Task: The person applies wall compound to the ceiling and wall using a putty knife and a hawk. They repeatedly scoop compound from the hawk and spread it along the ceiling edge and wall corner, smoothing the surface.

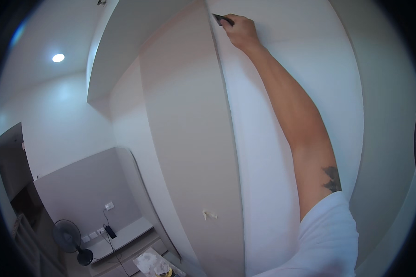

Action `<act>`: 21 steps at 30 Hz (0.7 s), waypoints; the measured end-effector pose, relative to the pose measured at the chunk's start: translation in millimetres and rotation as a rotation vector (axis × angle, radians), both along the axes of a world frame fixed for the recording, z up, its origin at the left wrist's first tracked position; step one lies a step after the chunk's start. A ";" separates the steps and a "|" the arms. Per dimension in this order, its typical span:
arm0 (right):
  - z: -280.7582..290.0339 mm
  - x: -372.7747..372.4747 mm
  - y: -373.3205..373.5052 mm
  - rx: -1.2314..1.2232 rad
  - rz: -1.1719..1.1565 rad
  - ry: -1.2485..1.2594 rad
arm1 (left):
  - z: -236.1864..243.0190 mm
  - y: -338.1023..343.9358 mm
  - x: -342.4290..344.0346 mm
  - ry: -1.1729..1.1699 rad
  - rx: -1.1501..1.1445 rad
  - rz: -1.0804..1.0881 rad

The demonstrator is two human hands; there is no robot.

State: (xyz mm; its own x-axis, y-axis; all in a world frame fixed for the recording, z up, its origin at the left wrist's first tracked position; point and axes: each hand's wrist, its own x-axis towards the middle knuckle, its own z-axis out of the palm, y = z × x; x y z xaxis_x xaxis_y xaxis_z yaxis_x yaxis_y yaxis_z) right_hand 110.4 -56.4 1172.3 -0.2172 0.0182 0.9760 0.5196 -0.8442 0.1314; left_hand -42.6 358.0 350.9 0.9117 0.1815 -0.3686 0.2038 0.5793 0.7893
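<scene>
Reaching high up, my right hand [242, 32] is closed round a small scraper [223, 19] with a black handle. Its dark blade points left, close to the upper end of the long edge where a beige panel [189, 115] meets a white wall strip [259, 161]. Whether the blade touches the surface is too small to tell. My right arm, in a white sleeve [328, 231], stretches up across the white strip. My left hand is out of the picture.
A scrap of pale tape [210, 215] sticks to the beige panel low down. At the lower left stand a black fan [67, 235] and a low shelf [125, 235] with cables. Crumpled white plastic [151, 264] lies at the bottom. A ceiling light [58, 57] glows.
</scene>
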 end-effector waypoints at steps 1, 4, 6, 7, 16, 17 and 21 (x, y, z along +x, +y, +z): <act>9.3 1.8 1.1 -0.013 0.015 0.026 | 0.3 -0.2 1.2 0.002 -0.001 -0.001; 26.6 7.0 6.6 -0.040 0.057 0.023 | 3.6 -2.6 3.4 0.004 0.001 -0.007; 32.7 10.7 10.3 -0.006 0.030 0.085 | 3.8 -4.4 5.8 0.006 -0.001 -0.008; 35.4 11.6 12.8 -0.021 0.020 0.041 | 4.3 -5.3 6.6 0.007 -0.001 -0.013; 40.4 25.8 22.8 -0.083 -0.309 0.060 | -1.2 -12.6 16.9 0.010 -0.016 -0.029; 40.6 25.6 21.8 -0.097 -0.316 0.098 | -1.6 -12.9 18.4 0.011 -0.016 -0.034; 35.5 17.6 12.7 -0.168 -0.366 0.187 | -3.0 -14.1 22.7 0.010 -0.022 -0.049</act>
